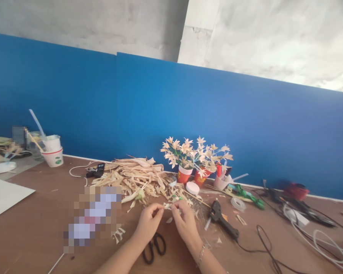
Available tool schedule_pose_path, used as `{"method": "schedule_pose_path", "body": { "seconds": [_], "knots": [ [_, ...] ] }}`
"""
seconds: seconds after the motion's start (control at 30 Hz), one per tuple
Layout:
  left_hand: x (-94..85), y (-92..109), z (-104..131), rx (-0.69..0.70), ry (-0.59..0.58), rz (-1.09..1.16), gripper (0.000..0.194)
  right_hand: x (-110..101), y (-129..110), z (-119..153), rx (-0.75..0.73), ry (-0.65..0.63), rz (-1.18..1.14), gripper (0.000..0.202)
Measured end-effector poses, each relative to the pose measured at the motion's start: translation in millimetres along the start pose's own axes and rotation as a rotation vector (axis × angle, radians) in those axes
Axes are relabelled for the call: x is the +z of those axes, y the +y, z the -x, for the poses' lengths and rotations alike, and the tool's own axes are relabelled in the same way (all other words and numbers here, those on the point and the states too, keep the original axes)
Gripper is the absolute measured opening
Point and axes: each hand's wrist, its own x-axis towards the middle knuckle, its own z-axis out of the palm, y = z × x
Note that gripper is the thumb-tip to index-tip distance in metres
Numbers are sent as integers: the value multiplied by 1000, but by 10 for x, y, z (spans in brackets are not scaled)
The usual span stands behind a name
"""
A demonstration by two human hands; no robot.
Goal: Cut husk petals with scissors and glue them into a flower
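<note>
My left hand and my right hand are close together above the brown table, fingertips pinched. Between them they hold a small pale piece, perhaps dried husk. Black-handled scissors lie under my left wrist, their blades hidden. A heap of dried husk strips lies beyond my hands. Behind it on the right, pale star-shaped flowers stand in red paper cups. To the right of my right hand rests a black glue gun.
A roll of clear tape, green material, black and white cables and a red object lie on the right. White cups and a white sheet are at the left. A blue partition rises behind.
</note>
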Motion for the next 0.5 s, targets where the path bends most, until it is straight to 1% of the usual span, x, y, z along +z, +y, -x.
{"method": "schedule_pose_path", "body": {
  "seconds": [0.07, 0.13, 0.23, 0.3, 0.4, 0.5],
  "knots": [
    [-4, -23, -14, -17, 49, -1, 22, -62, -24, -7, -62, -57, 112, 14],
    [-6, -49, -24, -32, 89, -3, 23, -114, -57, 5, -113, -143, 249, 11],
    [-7, -73, -28, -40, 108, -4, 24, -143, -104, 49, -158, -292, 433, 15],
    [-7, -75, -28, -45, 107, -2, 25, -132, -126, 77, -165, -354, 520, 19],
    [-5, -71, -30, -38, 108, -7, 24, -92, -136, 100, -145, -372, 588, 22],
    [-1, -76, -35, -32, 114, -11, 23, -51, -133, 104, -131, -366, 624, 17]
  ]
}}
